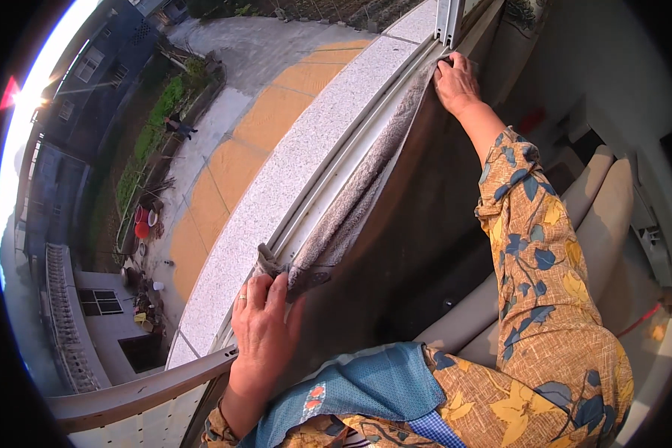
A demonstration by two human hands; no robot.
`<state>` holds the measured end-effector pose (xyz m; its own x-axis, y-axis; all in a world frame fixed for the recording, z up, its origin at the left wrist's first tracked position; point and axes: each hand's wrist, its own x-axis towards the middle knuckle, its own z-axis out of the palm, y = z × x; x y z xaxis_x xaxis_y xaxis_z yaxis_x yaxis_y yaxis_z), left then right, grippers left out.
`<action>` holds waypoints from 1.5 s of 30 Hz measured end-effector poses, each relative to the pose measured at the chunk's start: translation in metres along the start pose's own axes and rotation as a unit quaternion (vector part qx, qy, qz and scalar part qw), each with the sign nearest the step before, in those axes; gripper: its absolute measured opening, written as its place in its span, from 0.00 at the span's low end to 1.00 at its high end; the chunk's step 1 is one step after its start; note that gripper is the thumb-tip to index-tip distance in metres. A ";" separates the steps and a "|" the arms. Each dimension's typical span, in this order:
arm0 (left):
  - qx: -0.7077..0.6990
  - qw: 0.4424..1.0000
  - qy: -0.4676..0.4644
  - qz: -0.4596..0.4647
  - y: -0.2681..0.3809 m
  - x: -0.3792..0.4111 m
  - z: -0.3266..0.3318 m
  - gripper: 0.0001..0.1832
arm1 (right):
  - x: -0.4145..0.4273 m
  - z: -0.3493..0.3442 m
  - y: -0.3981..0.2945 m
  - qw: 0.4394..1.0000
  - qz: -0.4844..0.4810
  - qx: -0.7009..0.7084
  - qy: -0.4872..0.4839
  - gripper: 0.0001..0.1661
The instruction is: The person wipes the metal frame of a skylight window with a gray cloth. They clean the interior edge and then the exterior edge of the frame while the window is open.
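Observation:
A grey-brown terry cloth (pixel 378 159) stretches along the inner edge of a window's white sliding track (pixel 364 133). At the far end, beside an upright metal frame (pixel 447 22), my right hand (pixel 458 84) grips one end of the cloth. My left hand (pixel 263 319) is at the near end, its fingers bent over the bunched cloth and the track. A ring is on one of its fingers. Between the hands the cloth lies in a long fold, its side hanging toward the room. The left palm and part of the grip are hidden.
Outside the track runs a speckled stone ledge (pixel 313 145). Far below, orange-yellow material (pixel 246 140) covers part of a concrete yard, and a person (pixel 180 127) is by a green strip. A window frame rail (pixel 145 386) crosses at lower left. Beige seating (pixel 605 207) stands inside, at right.

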<state>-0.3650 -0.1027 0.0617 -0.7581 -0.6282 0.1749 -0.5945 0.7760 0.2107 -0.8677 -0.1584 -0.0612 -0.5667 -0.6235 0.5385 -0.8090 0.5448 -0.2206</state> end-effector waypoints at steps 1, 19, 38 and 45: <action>0.006 1.000 -0.009 -0.002 0.000 0.000 0.001 0.19 | -0.003 -0.002 0.002 1.000 -0.016 0.005 0.013 0.14; -0.155 0.979 -0.084 0.106 -0.008 -0.061 -0.019 0.10 | -0.127 -0.090 -0.127 0.962 -0.265 0.067 0.028 0.10; -0.153 0.951 -0.107 0.245 0.016 -0.012 0.063 0.10 | -0.153 -0.138 -0.138 0.950 -0.236 0.101 -0.178 0.33; -0.121 0.938 -0.115 0.304 0.034 0.020 0.093 0.08 | -0.151 -0.129 -0.130 0.969 -0.158 0.092 -0.168 0.30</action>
<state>-0.4255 -0.0833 -0.0173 -0.9916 -0.0230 0.1275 0.0241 0.9342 0.3558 -0.6569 -0.0624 -0.0089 -0.2802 -0.9072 0.3138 -0.9467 0.2071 -0.2466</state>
